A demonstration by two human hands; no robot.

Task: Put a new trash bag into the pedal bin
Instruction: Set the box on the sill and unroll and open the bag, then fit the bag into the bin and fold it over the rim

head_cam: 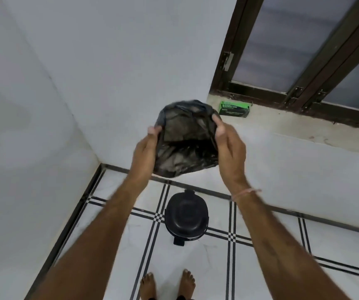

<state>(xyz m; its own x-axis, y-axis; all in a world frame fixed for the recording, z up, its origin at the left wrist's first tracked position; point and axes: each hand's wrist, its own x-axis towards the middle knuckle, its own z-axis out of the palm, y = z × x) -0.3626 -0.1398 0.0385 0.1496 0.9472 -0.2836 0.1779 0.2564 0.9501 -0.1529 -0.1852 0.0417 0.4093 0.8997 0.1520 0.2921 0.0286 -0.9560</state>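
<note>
A thin black trash bag [186, 139] hangs in the air in front of me, its mouth pulled apart between both hands. My left hand [145, 151] pinches the bag's left edge and my right hand [228, 146] pinches its right edge. Far below, on the tiled floor, stands the small black pedal bin [186, 215] with its lid shut and its pedal pointing toward my bare feet [167, 284]. The bag is well above the bin and apart from it.
A green box of garbage bags [235, 109] lies on the window ledge [293, 128] at the upper right, under a dark-framed window [300, 61]. White walls meet in a corner at the left. The floor [118, 252] is white tile with black stripes.
</note>
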